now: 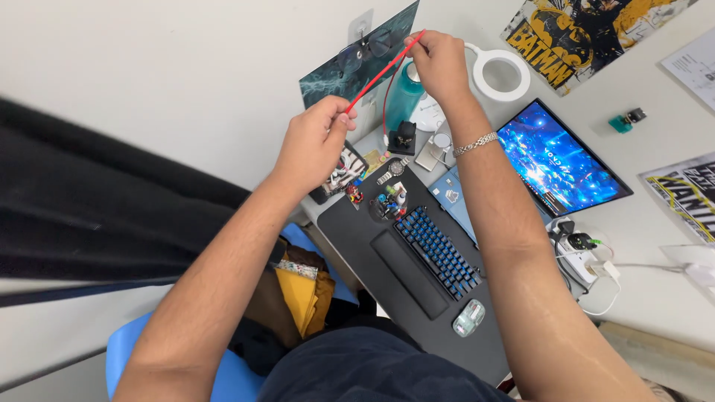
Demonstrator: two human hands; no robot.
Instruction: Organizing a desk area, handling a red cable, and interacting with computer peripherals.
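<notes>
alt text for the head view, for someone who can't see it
Two bare hands, left hand and right hand, stretch a red cable taut above a desk. Below lie a blue-lit keyboard, a mouse and a glowing screen.

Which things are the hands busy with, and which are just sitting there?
In use:
- thin red cable, stretched between both hands
- left hand, pinching its lower end
- right hand, pinching its upper end

Lying about:
- black keyboard with blue keys
- pale translucent mouse
- teal bottle
- lit blue screen
- white ring lamp
</notes>
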